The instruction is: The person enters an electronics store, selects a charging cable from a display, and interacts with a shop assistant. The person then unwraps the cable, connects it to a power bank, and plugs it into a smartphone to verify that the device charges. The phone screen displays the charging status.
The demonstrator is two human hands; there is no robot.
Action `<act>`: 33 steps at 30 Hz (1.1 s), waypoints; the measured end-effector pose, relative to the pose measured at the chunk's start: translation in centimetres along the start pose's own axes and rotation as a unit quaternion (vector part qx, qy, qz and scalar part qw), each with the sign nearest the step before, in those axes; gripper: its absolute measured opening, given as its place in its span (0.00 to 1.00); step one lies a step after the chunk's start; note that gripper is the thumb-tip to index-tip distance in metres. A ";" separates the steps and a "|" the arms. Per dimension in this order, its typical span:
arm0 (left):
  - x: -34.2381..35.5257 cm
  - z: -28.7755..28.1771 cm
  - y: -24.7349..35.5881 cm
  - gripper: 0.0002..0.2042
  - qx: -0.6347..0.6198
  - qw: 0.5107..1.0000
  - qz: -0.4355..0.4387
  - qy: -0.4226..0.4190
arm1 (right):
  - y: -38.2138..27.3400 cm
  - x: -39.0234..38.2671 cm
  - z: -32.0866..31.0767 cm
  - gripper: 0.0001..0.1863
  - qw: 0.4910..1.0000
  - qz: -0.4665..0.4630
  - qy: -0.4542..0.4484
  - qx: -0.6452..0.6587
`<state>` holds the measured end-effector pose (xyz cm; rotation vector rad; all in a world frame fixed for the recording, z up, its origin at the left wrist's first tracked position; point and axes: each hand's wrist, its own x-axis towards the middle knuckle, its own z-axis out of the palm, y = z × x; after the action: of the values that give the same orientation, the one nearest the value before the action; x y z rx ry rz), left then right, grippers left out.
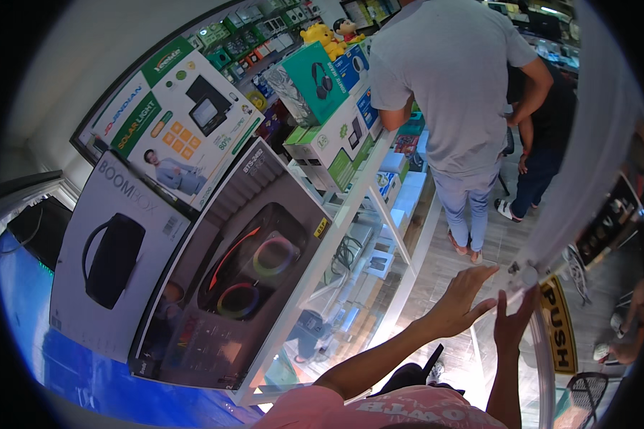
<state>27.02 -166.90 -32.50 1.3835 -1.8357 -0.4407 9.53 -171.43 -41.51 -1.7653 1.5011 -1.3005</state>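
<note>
My left hand (464,304) reaches forward with its fingers stretched out and nothing in it. Just right of it, my right hand (514,322) is raised with thumb and fingers apart. Its fingertips are at the edge of a glass door (544,343), right below a round metal door knob (528,277); whether they touch the knob I cannot tell. A yellow and black sign (558,325) is fixed to the door beside my right hand. My left forearm passes in front of a glass display case (350,286).
Large speaker boxes (265,250) and a solar light box (179,121) stand at the left. A headphone box (311,82) tops the display case. Ahead, a person in a grey shirt (451,86) leans on the counter, with another person (544,136) behind. A dark mesh chair (587,393) is at lower right.
</note>
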 end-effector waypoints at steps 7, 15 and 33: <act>-13.8 5.9 -20.3 0.21 -0.044 0.936 -0.315 -0.150 | 10.2 7.9 -2.1 0.46 0.975 0.119 0.177 -0.056; -11.5 3.7 -30.1 0.22 -0.031 0.878 -0.373 -0.299 | 15.4 19.7 2.6 0.36 0.959 0.147 0.239 -0.048; 9.2 6.0 -19.0 0.21 -0.075 0.773 -0.542 -0.321 | 21.5 32.3 -1.9 0.34 0.970 0.101 0.210 -0.067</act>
<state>33.92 -183.05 -45.67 2.2619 -1.1677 -1.7855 -4.12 -207.34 -47.25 -1.4194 1.9821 -1.5625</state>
